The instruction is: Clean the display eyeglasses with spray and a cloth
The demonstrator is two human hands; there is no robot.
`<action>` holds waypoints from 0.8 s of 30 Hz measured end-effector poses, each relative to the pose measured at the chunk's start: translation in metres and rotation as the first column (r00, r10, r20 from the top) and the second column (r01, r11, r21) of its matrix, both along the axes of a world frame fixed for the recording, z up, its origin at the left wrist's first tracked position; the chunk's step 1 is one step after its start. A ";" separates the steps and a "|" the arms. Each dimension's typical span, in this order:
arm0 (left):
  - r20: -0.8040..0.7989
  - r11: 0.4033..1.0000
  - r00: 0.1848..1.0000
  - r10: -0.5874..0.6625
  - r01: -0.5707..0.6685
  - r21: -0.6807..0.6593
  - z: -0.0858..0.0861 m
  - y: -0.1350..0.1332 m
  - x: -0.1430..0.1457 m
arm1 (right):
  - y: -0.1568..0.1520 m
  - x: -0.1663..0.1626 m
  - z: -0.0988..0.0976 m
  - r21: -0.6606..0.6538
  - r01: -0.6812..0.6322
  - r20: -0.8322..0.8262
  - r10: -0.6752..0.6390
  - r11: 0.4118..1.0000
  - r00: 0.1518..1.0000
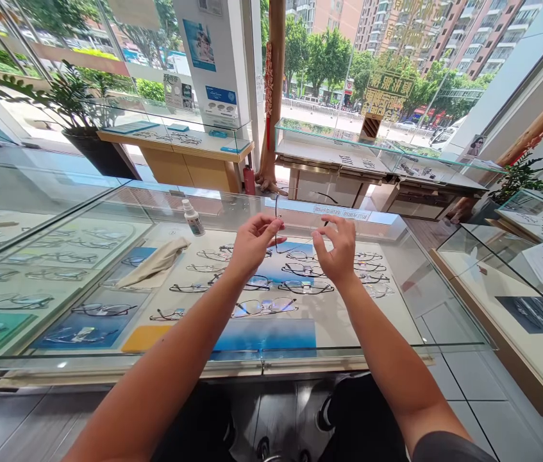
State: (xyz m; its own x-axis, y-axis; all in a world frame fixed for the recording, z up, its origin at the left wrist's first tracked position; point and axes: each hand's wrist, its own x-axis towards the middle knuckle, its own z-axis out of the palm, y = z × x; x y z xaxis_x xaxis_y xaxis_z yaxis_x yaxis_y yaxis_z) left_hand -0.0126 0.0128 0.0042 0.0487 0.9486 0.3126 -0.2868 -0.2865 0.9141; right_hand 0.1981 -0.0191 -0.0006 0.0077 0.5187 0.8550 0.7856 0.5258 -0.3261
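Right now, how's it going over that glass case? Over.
Left hand: pinching eyeglasses. Right hand: at their other side, grip unclear. Spray bottle, cloth: off left, apart from both hands.

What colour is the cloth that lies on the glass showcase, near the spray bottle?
The cloth is beige; the head view shows it best.

One pair of eyeglasses [277, 245], thin dark frame, lenses look clear. Held in the air above the glass counter [247, 354], off its top. Left side pinched in the left hand [254, 244], one dark slender piece sticking up past the fingertips. Right end sits at the right hand [338, 249]; contact there unclear. Finer frame detail too small to read.
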 end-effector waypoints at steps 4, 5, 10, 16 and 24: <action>0.078 0.998 0.995 0.064 -0.064 0.001 -0.001 0.005 -0.006 | 0.001 0.002 -0.001 -0.040 -0.006 -0.012 0.005 0.999 1.000; 0.085 0.997 0.993 0.076 -0.076 0.000 0.000 0.006 -0.007 | 0.001 0.002 -0.001 -0.057 -0.011 -0.013 0.010 0.998 1.000; 0.060 0.997 0.996 0.073 -0.073 0.003 0.002 0.005 -0.006 | 0.000 0.002 0.000 -0.079 -0.013 -0.017 0.012 0.997 1.000; -0.030 0.998 0.998 -0.049 0.050 0.039 -0.001 -0.005 0.006 | -0.007 -0.013 0.000 -0.144 -0.162 0.009 0.165 0.976 0.986; -0.054 0.974 0.975 -0.217 0.220 0.051 -0.007 -0.012 0.017 | -0.007 -0.025 -0.011 -0.235 -0.332 -0.094 0.319 0.913 0.943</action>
